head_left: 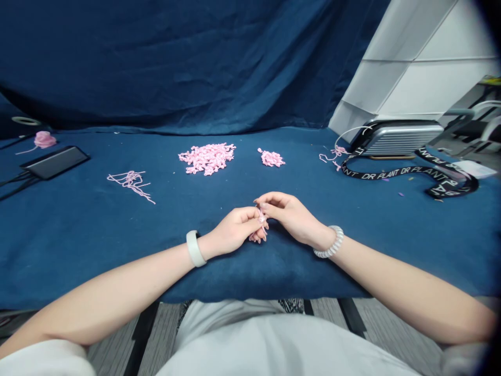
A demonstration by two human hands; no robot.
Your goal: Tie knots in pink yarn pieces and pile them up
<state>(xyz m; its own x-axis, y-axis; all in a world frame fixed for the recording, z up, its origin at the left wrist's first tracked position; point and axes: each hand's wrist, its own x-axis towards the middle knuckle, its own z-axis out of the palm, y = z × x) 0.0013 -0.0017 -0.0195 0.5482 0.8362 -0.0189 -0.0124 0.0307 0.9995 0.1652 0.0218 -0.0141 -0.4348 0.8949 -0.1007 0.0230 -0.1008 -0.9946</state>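
My left hand and my right hand meet over the front of the blue-covered table. A piece of pink yarn is pinched between the thumb and fingers of my left hand, and strands of it hang by those fingertips. Thumb and forefinger of my right hand close on the yarn's upper end. Part of the yarn is hidden by the fingers. Beyond the hands lie a large heap of knotted pink yarn pieces and a smaller heap. Loose cut pink strands lie to the left.
At the far left are a pink yarn ball and a dark device with cables. On the right, a ribbed silver case stands behind a black lettered strap, beside pink scraps. A blue cloth hangs behind.
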